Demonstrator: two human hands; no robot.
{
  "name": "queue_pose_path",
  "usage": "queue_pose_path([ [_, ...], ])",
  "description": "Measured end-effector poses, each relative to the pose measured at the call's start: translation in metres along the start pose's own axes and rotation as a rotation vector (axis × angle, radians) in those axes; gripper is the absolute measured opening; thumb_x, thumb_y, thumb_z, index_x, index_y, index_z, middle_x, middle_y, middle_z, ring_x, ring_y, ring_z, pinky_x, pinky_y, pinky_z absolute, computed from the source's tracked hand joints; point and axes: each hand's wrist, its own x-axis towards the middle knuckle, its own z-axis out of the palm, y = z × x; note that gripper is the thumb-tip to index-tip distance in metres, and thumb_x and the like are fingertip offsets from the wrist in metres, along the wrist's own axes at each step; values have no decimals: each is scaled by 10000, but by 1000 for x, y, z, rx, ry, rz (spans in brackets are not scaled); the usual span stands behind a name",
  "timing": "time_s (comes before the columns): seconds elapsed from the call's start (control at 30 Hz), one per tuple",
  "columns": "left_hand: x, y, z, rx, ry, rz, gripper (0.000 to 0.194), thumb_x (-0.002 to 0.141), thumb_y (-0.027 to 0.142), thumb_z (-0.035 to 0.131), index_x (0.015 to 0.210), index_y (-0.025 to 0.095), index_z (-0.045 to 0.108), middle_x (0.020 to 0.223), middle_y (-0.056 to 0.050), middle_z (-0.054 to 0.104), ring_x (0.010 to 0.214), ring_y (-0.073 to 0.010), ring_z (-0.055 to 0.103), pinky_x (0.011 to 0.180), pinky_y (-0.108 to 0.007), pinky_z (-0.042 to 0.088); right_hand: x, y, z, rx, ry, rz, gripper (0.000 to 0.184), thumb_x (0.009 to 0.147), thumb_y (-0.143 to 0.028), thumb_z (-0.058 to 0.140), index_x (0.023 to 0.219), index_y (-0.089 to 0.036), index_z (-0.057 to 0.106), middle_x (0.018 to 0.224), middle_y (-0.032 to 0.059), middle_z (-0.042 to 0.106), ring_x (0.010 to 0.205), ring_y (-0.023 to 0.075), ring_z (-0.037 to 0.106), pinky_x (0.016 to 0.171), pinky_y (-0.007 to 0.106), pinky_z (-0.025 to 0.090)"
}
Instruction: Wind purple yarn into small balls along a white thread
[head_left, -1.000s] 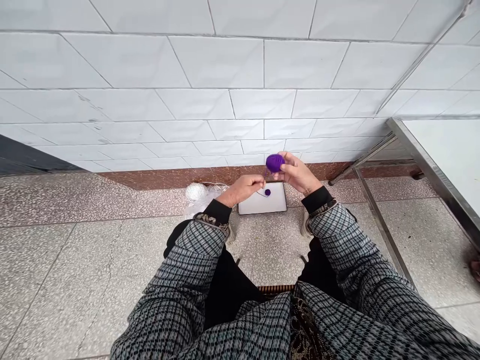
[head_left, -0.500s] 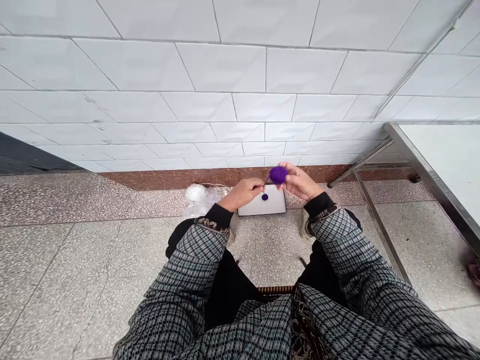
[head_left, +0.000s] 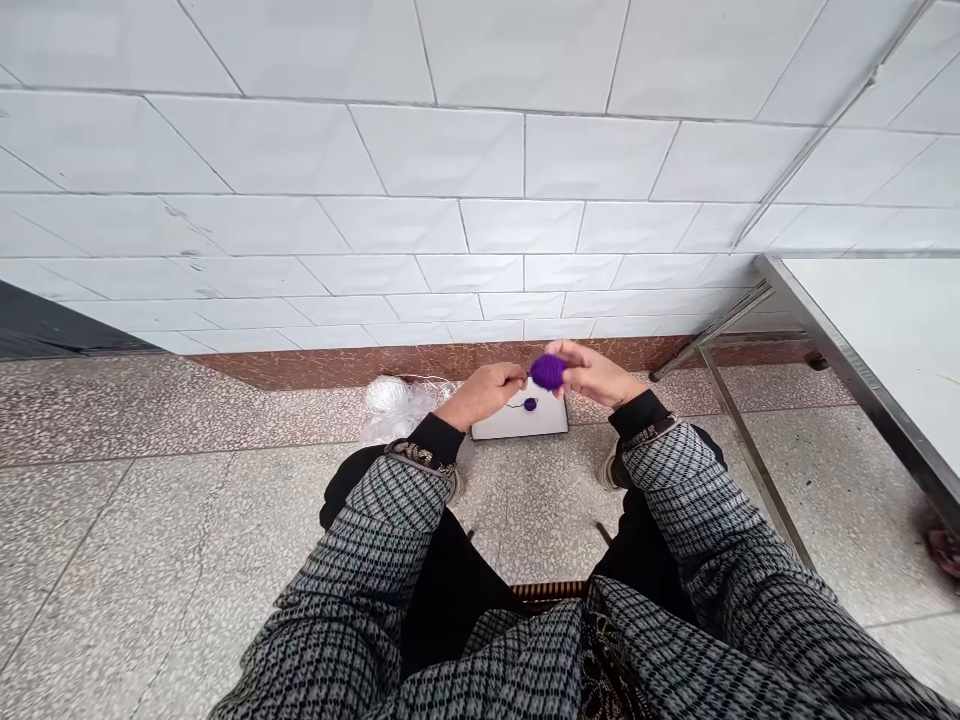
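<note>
A purple ball of yarn (head_left: 548,372) sits in the fingers of my right hand (head_left: 596,375), which is closed around its right side. Just left of it, my left hand (head_left: 486,391) is closed in a pinch on the yarn strand, close to the ball. Below both hands, a smaller purple yarn ball (head_left: 531,405) rests in a shallow white tray (head_left: 499,428) with a dark rim. A thin dark strand trails left from the small ball toward my left hand.
White yarn (head_left: 388,394) in clear plastic (head_left: 401,415) lies on the floor left of the tray. A metal-framed table (head_left: 847,345) stands at the right. The tiled wall (head_left: 491,225) rises in front, and my knees flank the tray.
The ball in my right hand has shifted slightly left and down, closer to my left hand. The strand to the small ball now lies slack toward the left. The view has tilted slightly.
</note>
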Motion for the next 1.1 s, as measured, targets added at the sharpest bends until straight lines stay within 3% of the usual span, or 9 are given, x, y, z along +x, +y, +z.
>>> queue_pose_path([
  [0.1, -1, 7, 9, -21, -117, 90, 198, 919, 208, 526, 800, 167, 678, 803, -14, 701, 733, -148, 618, 731, -250, 448, 8, 4, -1, 65, 245, -62, 411, 779, -334, 747, 1073, -231, 478, 943, -13, 631, 637, 87, 574, 658, 269, 524],
  [0.23, -3, 14, 12, -27, -192, 212, 201, 922, 187, 525, 809, 169, 690, 823, -23, 710, 767, -151, 638, 761, -247, 465, 18, 15, 1, -278, 481, 7, 458, 741, -232, 719, 1136, -217, 488, 916, -26, 611, 659, 105, 552, 712, 303, 512],
  [0.37, -1, 7, 4, 2, 5, 129, 192, 914, 177, 508, 833, 175, 682, 875, -42, 728, 835, -175, 662, 804, -275, 484, 11, 14, 4, -560, 215, 110, 368, 673, -144, 723, 1020, -179, 606, 891, -3, 633, 787, 142, 573, 807, 324, 496],
  [0.5, 1, -1, 0, -8, 100, 10, 195, 914, 201, 504, 817, 175, 672, 870, -43, 726, 848, -189, 661, 792, -288, 490, 0, 2, 4, -163, -112, 106, 434, 692, -214, 763, 1099, -195, 613, 961, 6, 659, 714, 116, 590, 698, 286, 511],
  [0.67, -2, 7, 10, -58, -123, 53, 202, 902, 208, 522, 797, 167, 689, 791, -9, 702, 728, -148, 611, 727, -251, 460, 9, 1, 2, 192, 186, -73, 465, 739, -340, 797, 1109, -224, 540, 931, 2, 646, 657, 100, 569, 658, 267, 506],
  [0.8, -6, 15, 11, -79, -229, 193, 203, 913, 205, 538, 807, 163, 706, 822, -24, 712, 759, -145, 625, 756, -247, 463, 18, 9, 4, -126, 357, 51, 360, 738, -251, 742, 1042, -207, 553, 918, 7, 629, 679, 115, 541, 679, 286, 492],
  [0.93, -5, 10, 1, -42, -39, 185, 199, 909, 207, 538, 775, 163, 679, 806, -36, 696, 766, -155, 622, 767, -264, 471, 11, 11, 5, -471, 64, 258, 336, 666, -150, 740, 980, -168, 621, 901, 10, 640, 746, 133, 564, 719, 285, 493],
  [1.0, -3, 4, -3, -36, 61, 124, 196, 904, 221, 535, 768, 168, 665, 795, -33, 689, 771, -162, 620, 766, -270, 475, 6, 9, 5, -319, -128, 257, 405, 662, -171, 752, 1044, -172, 617, 925, 4, 652, 706, 118, 580, 680, 271, 504],
  [1.1, -1, -1, -3, -51, 113, 23, 190, 897, 242, 521, 775, 175, 649, 791, -23, 686, 774, -167, 619, 740, -268, 461, 3, 4, 3, 19, -111, 106, 477, 679, -224, 789, 1101, -201, 569, 966, 7, 659, 694, 112, 616, 664, 268, 537],
])
